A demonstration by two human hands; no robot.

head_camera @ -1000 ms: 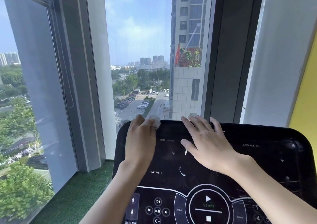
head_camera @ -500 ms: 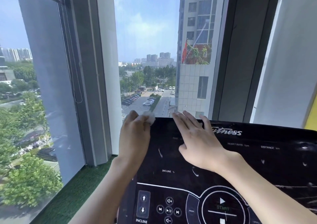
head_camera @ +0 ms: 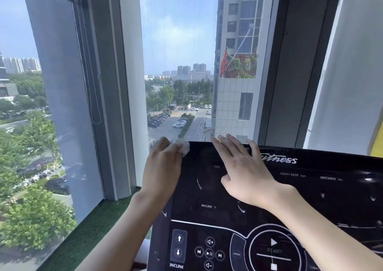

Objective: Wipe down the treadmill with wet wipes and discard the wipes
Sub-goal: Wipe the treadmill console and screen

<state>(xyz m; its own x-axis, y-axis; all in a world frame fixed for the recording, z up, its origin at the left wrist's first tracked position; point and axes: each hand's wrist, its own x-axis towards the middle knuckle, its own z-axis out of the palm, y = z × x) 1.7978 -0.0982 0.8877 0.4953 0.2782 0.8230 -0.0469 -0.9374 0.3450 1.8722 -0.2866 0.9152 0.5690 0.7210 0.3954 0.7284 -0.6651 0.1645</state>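
On the treadmill console (head_camera: 207, 190), pale streaks mark the near panel, so wiping looks unfinished; the right hand (head_camera: 246, 175) lies flat, fingers straight, and the left hand (head_camera: 163, 171) pinches a balled wet wipe (head_camera: 183, 148) at the far left corner. Discarding remains.

— What is seen beyond the glass?
— Through a tall window (head_camera: 178, 42), set between grey frames (head_camera: 107, 84), a car park (head_camera: 172, 121), trees (head_camera: 37, 219) and an apartment tower (head_camera: 238, 32) are shown in bright daylight.
— And inside?
— Green turf (head_camera: 89, 229) is laid along the glass; a bead cord (head_camera: 96, 123) is hung at the left; a yellow wall (head_camera: 377, 138) is glimpsed at the right.
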